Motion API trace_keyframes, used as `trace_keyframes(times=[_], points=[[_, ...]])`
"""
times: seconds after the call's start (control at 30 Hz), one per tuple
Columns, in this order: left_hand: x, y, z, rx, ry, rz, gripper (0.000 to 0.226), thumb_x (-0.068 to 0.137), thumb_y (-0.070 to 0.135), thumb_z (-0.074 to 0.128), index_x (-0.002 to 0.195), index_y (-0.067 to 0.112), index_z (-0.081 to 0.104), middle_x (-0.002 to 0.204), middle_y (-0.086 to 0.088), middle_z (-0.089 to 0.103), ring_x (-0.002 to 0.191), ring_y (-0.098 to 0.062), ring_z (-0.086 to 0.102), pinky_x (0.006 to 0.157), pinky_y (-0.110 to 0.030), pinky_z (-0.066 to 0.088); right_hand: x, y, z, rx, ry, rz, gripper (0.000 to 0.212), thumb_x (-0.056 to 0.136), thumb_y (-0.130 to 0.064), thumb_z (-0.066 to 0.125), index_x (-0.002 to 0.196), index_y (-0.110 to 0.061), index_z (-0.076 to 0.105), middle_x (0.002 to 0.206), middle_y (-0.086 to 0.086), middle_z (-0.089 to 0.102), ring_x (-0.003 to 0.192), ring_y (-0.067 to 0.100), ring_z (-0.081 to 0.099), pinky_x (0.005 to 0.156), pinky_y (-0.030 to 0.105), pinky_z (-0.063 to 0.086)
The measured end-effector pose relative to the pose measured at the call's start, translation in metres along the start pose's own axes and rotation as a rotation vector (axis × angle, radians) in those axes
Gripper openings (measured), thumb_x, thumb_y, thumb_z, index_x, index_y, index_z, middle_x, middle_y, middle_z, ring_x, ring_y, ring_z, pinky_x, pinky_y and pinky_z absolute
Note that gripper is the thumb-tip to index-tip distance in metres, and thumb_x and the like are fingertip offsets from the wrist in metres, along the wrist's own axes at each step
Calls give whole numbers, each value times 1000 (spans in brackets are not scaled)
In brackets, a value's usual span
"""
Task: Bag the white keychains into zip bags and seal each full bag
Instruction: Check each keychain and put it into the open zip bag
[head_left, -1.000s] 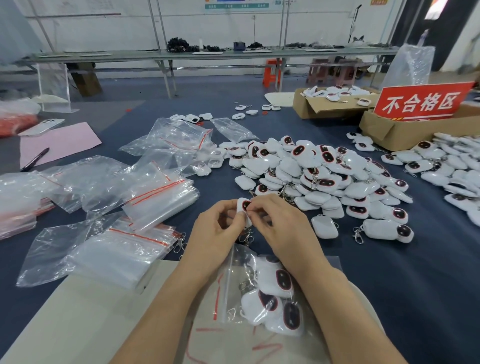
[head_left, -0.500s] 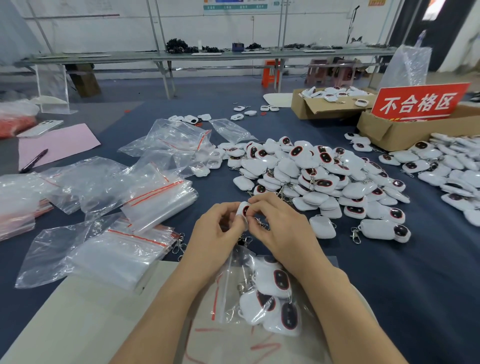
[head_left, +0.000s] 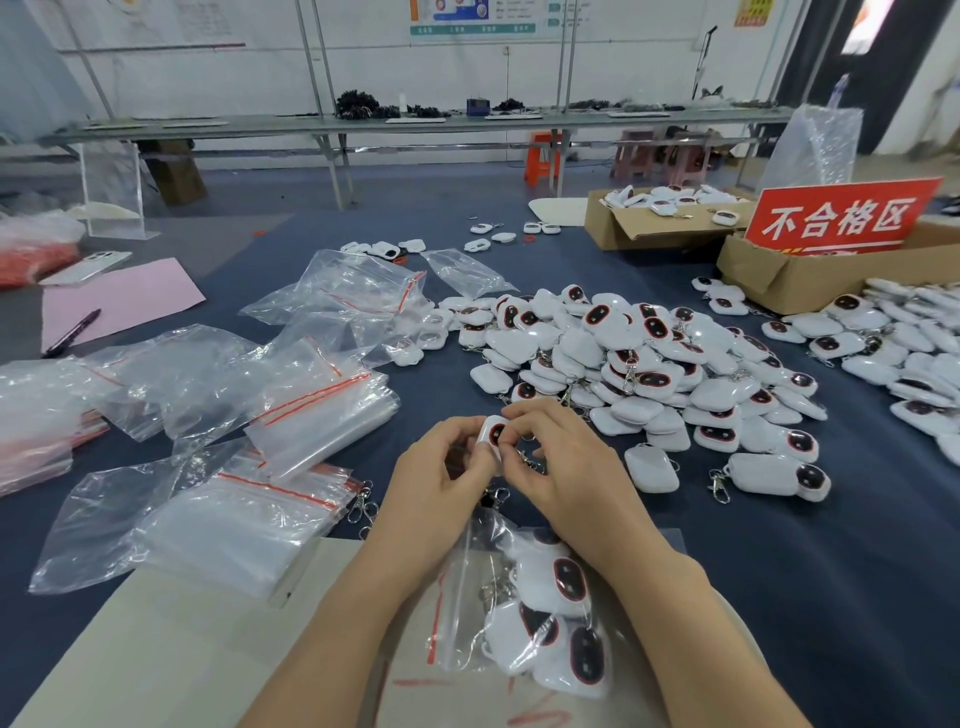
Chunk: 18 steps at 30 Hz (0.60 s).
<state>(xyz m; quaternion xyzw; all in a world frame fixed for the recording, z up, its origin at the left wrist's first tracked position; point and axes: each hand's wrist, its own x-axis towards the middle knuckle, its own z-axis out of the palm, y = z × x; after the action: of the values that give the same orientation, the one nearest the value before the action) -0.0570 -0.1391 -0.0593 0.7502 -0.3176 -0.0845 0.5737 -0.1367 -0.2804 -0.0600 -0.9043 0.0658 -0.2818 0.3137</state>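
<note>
While our left grip (head_left: 434, 480) and right grip (head_left: 569, 480) both pinch one white keychain (head_left: 492, 435) near the half-full zip bag (head_left: 460, 618) on the bench (head_left: 831, 597), we think it must drop inside next.

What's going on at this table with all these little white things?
A person is packing white keychains into zip bags. The left hand and right hand together pinch one keychain just beyond a part-filled bag. A loose pile lies farther back, with empty bags stacked to the left.
</note>
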Motion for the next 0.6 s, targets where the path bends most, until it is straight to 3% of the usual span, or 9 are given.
trace_keyframes(times=[0.13, 0.3, 0.43, 0.6], points=[[0, -1, 0, -9, 2, -3, 18, 100, 24, 60, 110, 35, 69, 95, 13, 74, 89, -6, 69, 78, -16, 53, 2, 3, 1, 58, -35, 59, 5, 95, -29, 62, 98, -26, 63, 122, -24, 56, 101, -2, 56, 85, 35, 53], [1, 0, -2, -59, -1, -37, 19, 99, 22, 61, 110, 33, 72, 92, 8, 76, 85, -11, 71, 77, -23, 57, 3, 4, 4, 157, -16, 62, 3, 95, -24, 64, 98, -25, 65, 114, -22, 59, 99, 6, 62, 82, 35, 57], [1, 1, -6, -162, -12, -75, 21, 99, 19, 61, 112, 30, 74, 91, 3, 76, 75, -5, 70, 70, -14, 53, 6, 2, 5, 226, -24, 78, 14, 95, -18, 67, 96, -31, 63, 111, -23, 60, 99, 4, 62, 83, 32, 57], [0, 1, -3, -146, -25, -41, 20, 100, 20, 63, 116, 27, 72, 91, 2, 76, 81, -9, 70, 77, -20, 57, 5, 5, 2, 122, -36, 68, 7, 99, -19, 63, 105, -20, 65, 112, -13, 64, 96, 8, 63, 87, 40, 54]])
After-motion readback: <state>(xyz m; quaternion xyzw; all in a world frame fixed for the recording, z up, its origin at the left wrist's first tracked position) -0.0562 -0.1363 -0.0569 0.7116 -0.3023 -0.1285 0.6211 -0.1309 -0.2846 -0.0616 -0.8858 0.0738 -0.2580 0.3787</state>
